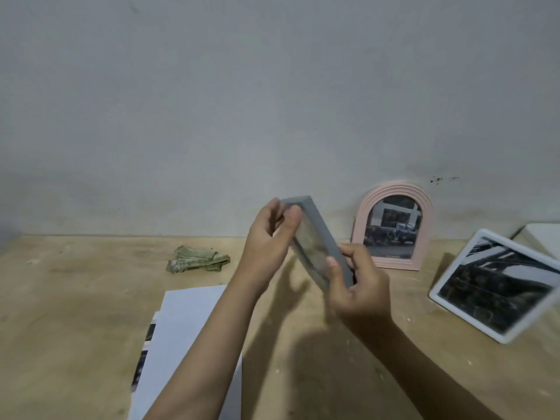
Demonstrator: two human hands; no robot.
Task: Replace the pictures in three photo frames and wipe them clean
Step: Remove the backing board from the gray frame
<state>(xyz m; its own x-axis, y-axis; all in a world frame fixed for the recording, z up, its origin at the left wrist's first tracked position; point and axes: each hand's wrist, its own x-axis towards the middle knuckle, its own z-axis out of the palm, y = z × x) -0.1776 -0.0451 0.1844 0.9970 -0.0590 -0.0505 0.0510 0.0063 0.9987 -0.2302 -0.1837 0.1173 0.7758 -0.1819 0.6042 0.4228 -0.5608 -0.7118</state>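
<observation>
I hold a grey rectangular photo frame in the air above the table, tilted edge-on. My left hand grips its upper end, thumb on the front glass. My right hand grips its lower end. A pink arched frame with a picture of a truck stands against the wall behind. A white rectangular frame with a black-and-white picture leans at the right. A crumpled green cloth lies on the table to the left. White sheets and loose prints lie under my left forearm.
The wooden table runs up to a plain grey wall. A white object sits at the far right edge, partly cut off.
</observation>
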